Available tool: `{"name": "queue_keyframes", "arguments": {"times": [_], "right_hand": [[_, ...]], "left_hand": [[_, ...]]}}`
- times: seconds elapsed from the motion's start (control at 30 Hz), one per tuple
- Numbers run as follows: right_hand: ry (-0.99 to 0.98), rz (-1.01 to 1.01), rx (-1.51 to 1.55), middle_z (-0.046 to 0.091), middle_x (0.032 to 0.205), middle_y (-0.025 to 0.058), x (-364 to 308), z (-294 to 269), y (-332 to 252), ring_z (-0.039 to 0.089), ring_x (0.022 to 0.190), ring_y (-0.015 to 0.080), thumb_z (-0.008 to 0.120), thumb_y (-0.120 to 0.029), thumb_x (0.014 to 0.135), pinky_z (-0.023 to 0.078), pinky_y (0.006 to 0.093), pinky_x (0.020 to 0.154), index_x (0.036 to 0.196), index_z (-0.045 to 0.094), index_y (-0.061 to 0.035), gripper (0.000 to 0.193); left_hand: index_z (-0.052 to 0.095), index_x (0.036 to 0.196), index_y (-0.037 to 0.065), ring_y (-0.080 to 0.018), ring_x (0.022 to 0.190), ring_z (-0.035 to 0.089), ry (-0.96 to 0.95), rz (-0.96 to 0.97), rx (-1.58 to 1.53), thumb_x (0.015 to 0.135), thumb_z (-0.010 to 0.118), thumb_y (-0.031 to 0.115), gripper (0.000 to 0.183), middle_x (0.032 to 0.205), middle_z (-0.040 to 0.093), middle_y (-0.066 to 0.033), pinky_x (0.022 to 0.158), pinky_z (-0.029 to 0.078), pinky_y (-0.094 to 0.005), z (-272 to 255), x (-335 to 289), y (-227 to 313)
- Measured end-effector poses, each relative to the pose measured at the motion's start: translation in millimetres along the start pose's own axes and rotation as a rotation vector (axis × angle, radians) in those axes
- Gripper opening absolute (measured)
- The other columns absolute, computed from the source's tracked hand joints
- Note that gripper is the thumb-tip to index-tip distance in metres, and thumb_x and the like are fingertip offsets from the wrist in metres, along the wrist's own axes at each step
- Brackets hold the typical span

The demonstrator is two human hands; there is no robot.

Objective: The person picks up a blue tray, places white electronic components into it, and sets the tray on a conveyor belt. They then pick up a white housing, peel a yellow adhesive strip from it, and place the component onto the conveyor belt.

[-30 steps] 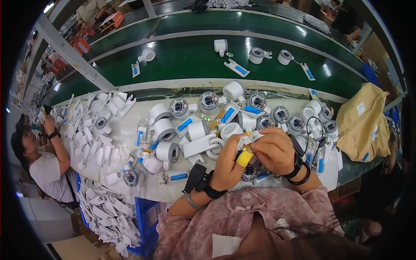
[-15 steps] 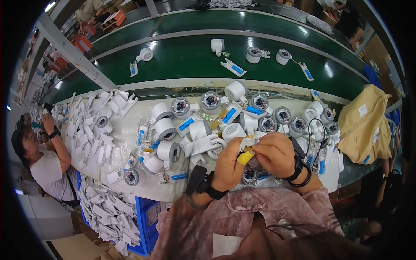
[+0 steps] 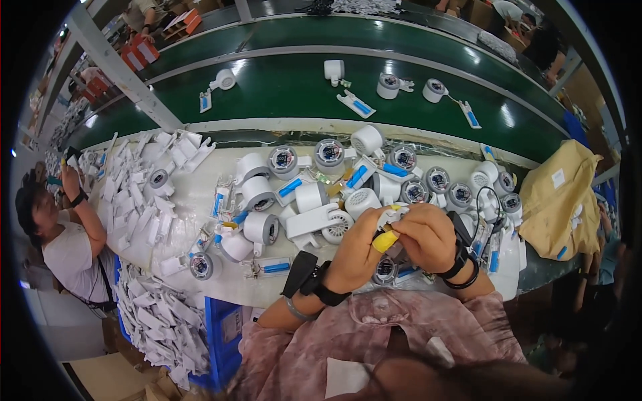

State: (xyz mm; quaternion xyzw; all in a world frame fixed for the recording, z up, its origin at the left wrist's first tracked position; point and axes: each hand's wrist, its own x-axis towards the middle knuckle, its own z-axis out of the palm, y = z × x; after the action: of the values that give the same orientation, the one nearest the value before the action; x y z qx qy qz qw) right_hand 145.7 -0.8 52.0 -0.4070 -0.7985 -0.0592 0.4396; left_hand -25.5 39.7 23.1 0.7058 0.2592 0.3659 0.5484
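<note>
My left hand (image 3: 361,252) and my right hand (image 3: 426,239) meet over the near edge of the table, fingers closed on a small white plastic piece (image 3: 390,215). A yellow wrap (image 3: 385,241) covers my left thumb. My fingers hide most of the piece. Around them lie white round fan-like heads, some showing a round circuit board (image 3: 329,152), others a slotted grille (image 3: 339,227). Just left of my hands rests a white handle shell (image 3: 312,220). Several parts carry blue cylindrical cells (image 3: 275,268) on wires. Below my hands sits another head (image 3: 386,270), partly covered.
A heap of white shells (image 3: 144,200) covers the table's left, above a blue crate (image 3: 224,341) filled with more. Beyond the table runs a green conveyor (image 3: 281,93) carrying several wired heads. A yellow-brown bag (image 3: 560,200) stands right. A co-worker (image 3: 70,234) is at left.
My hands stay together on the white piece, with small finger shifts. The view has tilted slightly. Heads on the conveyor have drifted a little left against the table.
</note>
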Motion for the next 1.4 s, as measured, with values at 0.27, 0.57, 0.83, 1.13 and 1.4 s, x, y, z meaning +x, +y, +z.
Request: {"name": "queue_keyframes", "arguments": {"times": [0.27,0.57,0.83,1.13,1.4], "right_hand": [[0.008,-0.034,0.039,0.062,0.084,0.0108,-5.8,-0.2,4.0,0.062,0.075,0.0291,0.069,-0.001,0.069,0.053,0.0377,0.067,0.093,0.064,-0.0013,0.024],[0.024,-0.033,0.025,0.061,0.082,0.0094,-6.0,0.6,2.6,0.063,0.075,0.0274,0.069,-0.001,0.068,0.054,0.0387,0.07,0.091,0.064,-0.0014,0.024],[0.033,-0.023,0.022,0.061,0.081,0.008,-3.3,1.6,0.4,0.063,0.074,0.0277,0.071,0.0,0.064,0.053,0.036,0.066,0.09,0.064,-0.0041,0.027],[0.019,-0.053,0.038,0.061,0.079,0.0064,-2.0,-4.4,1.8,0.062,0.072,0.0245,0.072,0.0,0.065,0.054,0.0365,0.067,0.085,0.064,-0.004,0.022],[-0.022,-0.057,0.075,0.062,0.081,0.0053,-0.9,-1.9,6.2,0.062,0.072,0.024,0.068,0.001,0.069,0.055,0.0407,0.075,0.089,0.064,-0.0034,0.021]], "left_hand": [[0.044,0.129,-0.002,-0.023,0.09,0.055,-0.041,-0.01,-0.089,0.093,0.051,0.011,0.039,0.107,0.056,-0.0142,0.077,0.044,-0.03,-0.8,-2.3,3.5],[0.044,0.131,-0.002,-0.032,0.105,0.057,-0.056,-0.122,-0.186,0.09,0.051,0.007,0.042,0.115,0.055,-0.018,0.091,0.043,-0.0346,2.6,-2.7,-1.2],[0.052,0.124,-0.001,-0.0196,0.098,0.06,0.023,0.094,-0.086,0.091,0.056,0.013,0.036,0.108,0.061,-0.0119,0.087,0.045,-0.0303,2.2,1.0,0.2],[0.048,0.129,0.001,-0.0336,0.096,0.058,-0.032,0.201,0.045,0.089,0.054,0.01,0.041,0.104,0.057,-0.0176,0.085,0.045,-0.0356,-1.3,3.4,1.6],[0.046,0.13,-0.001,-0.034,0.091,0.056,-0.043,0.155,-0.017,0.091,0.053,0.016,0.043,0.1,0.054,-0.0176,0.081,0.044,-0.0366,-4.4,4.0,-4.3]]}}
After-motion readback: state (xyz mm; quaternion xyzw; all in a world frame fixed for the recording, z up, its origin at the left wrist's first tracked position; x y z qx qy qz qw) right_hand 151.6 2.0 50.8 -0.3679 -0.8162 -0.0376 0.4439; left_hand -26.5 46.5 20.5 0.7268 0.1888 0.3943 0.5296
